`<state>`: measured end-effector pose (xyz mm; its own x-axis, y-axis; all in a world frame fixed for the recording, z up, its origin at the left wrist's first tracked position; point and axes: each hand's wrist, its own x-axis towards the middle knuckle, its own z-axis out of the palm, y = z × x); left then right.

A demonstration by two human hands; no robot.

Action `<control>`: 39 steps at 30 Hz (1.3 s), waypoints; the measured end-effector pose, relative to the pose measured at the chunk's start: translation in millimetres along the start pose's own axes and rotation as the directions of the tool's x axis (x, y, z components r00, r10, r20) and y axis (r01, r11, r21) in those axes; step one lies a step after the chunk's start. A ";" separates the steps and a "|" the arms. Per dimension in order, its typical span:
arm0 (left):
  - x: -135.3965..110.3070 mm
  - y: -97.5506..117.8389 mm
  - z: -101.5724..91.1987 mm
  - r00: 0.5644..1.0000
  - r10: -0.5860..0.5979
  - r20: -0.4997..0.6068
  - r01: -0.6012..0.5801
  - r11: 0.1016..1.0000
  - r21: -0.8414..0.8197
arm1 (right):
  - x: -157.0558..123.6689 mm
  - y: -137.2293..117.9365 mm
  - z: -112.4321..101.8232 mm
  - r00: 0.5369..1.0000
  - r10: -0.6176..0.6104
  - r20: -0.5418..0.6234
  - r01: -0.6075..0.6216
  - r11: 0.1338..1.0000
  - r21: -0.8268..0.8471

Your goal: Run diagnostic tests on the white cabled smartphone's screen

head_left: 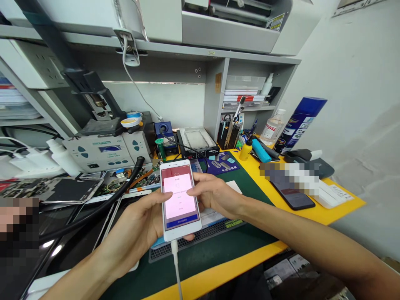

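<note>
A white smartphone (180,199) with a lit pink and red screen is held over the green mat (250,237). My left hand (137,227) is wrapped round its left edge and underside, thumb lying on the screen. My right hand (215,193) grips the right edge, its thumb pressing the screen near the middle. A white cable (176,271) plugs into the phone's bottom end and hangs down toward me.
A black phone (293,196) lies on the yellow table edge at right, near a blue spray can (300,123) and a clear bottle (273,127). A grey soldering station (106,150), a thick black hose (103,200) and opened phone parts (71,189) crowd the left. Shelves stand behind.
</note>
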<state>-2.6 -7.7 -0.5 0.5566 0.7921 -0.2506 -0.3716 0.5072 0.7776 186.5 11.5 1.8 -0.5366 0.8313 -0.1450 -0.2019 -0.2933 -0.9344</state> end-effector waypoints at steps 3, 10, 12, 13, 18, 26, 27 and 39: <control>0.4 0.3 1.6 1.000 0.002 -0.005 -0.002 1.000 0.001 | -0.2 -0.3 0.4 1.000 0.002 0.000 -0.002 1.000 0.008; 0.1 2.4 5.5 1.000 0.008 -0.025 -0.008 1.000 0.001 | -0.5 0.3 0.5 1.000 -0.006 0.008 0.006 1.000 0.012; -0.4 3.1 6.1 1.000 0.004 -0.026 -0.004 1.000 0.008 | -0.4 0.9 0.4 1.000 -0.016 0.012 0.016 1.000 0.012; -0.7 3.4 6.3 1.000 0.003 -0.027 -0.002 1.000 0.011 | -0.3 1.1 0.3 1.000 -0.018 0.012 0.018 1.000 0.010; -1.1 3.3 5.8 1.000 0.007 -0.027 -0.006 1.000 0.024 | -0.2 1.5 0.5 1.000 -0.012 -0.001 0.012 1.000 0.012; 0.4 1.5 5.2 0.998 0.008 -0.055 -0.004 0.998 0.070 | -0.5 0.8 0.8 1.000 -0.017 0.006 0.017 1.000 0.006; 0.4 1.4 5.1 0.998 0.009 -0.055 -0.005 0.997 0.072 | -0.5 1.0 0.6 1.000 -0.018 0.009 0.018 1.000 0.006; -2.1 2.3 2.4 0.999 0.029 0.033 -0.029 1.000 -0.003 | -0.7 1.4 0.7 1.000 -0.022 0.008 0.021 0.999 0.024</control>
<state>-2.9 -8.9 3.2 0.5700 0.7947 -0.2085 -0.3900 0.4851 0.7827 186.0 10.2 0.8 -0.5387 0.8336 -0.1222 -0.2326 -0.2865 -0.9294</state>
